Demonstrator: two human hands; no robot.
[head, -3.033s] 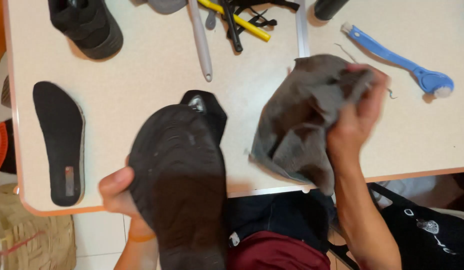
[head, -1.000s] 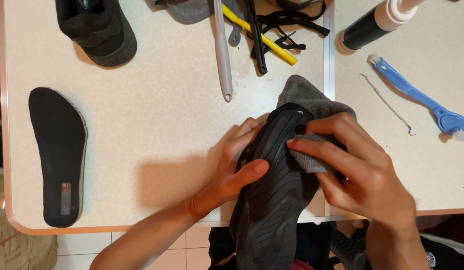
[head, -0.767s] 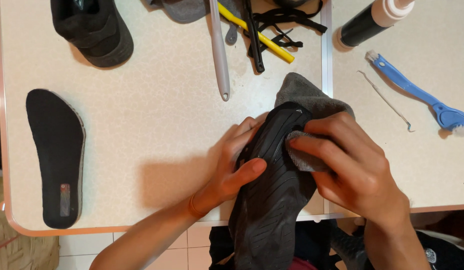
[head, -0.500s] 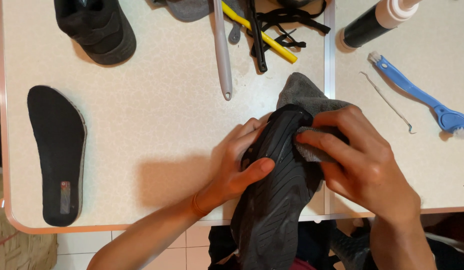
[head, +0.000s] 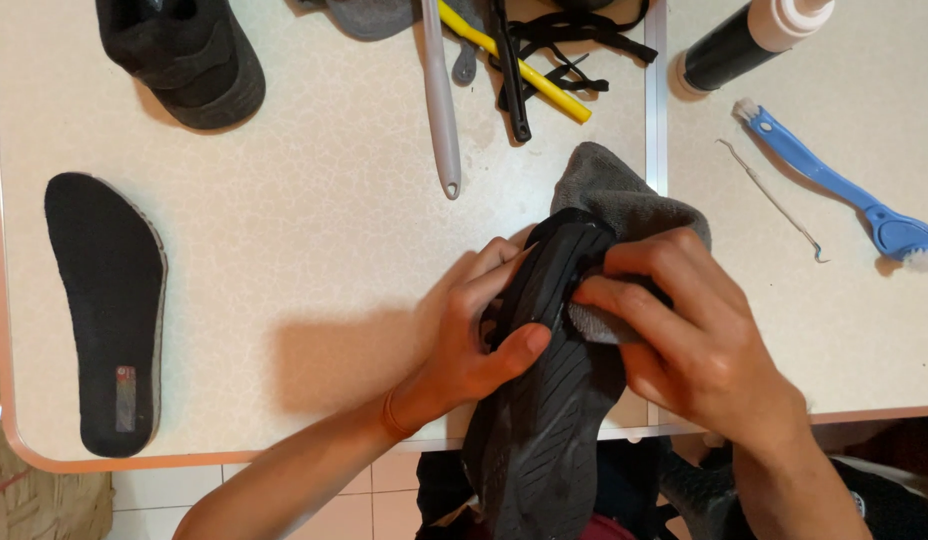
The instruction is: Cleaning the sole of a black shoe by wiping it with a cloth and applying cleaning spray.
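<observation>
A black rubber-soled shoe is being gripped sole-up over the near table edge by the left hand, steadying it, while a grey folded cloth is being pressed against its toe rim by the clenched right hand. A black flat insole and a blue long-handled brush are being kept well apart on the pale speckled table, leaving working room.

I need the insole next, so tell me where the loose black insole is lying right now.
In the head view the black insole lies flat at the far left of the table, below the other black shoe and well left of the left hand.
</observation>
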